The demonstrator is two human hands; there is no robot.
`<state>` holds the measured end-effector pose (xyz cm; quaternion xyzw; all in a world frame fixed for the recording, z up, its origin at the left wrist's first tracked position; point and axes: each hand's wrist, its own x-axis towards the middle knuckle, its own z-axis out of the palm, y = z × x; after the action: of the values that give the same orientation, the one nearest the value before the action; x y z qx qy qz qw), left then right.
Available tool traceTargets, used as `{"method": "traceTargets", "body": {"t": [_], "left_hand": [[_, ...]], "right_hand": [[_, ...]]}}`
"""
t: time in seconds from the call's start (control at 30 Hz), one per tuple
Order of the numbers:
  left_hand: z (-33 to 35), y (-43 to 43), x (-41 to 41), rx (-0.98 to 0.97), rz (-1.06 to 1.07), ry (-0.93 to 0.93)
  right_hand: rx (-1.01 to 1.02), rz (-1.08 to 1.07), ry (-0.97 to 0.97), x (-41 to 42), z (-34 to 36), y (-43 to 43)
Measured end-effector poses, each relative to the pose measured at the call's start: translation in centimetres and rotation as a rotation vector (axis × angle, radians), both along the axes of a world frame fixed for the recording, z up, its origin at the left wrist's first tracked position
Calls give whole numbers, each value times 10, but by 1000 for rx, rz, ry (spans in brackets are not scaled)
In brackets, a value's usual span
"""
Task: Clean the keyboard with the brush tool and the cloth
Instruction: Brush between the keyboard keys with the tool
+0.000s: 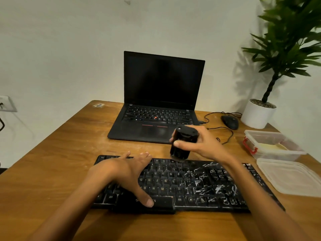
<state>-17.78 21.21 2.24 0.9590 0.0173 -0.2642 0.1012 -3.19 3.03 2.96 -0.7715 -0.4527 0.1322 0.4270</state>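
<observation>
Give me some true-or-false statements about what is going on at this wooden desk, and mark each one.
1. The right hand grips a black brush tool over the top edge of the black keyboard. True.
2. The left hand holds a cloth. False: it lies flat on the keyboard's left half and holds nothing; no cloth shows.
3. The open black laptop has a lit screen. False: the screen is dark.
4. White streaks of dust lie mostly on the keyboard's right part. True.
5. The black wired mouse lies left of the laptop. False: it lies to the laptop's right, near the white plant pot.
</observation>
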Motion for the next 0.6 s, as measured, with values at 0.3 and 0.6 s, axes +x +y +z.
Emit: {"method": "traceTargets", "body": {"t": [0.3,0.6], "left_hand": [[9,-8,4,100,-21,35],[4,-3,4,86,-24,45]], "right_hand": [[57,-67,21,12,13,-26],[15,46,81,8,-2,21]]}}
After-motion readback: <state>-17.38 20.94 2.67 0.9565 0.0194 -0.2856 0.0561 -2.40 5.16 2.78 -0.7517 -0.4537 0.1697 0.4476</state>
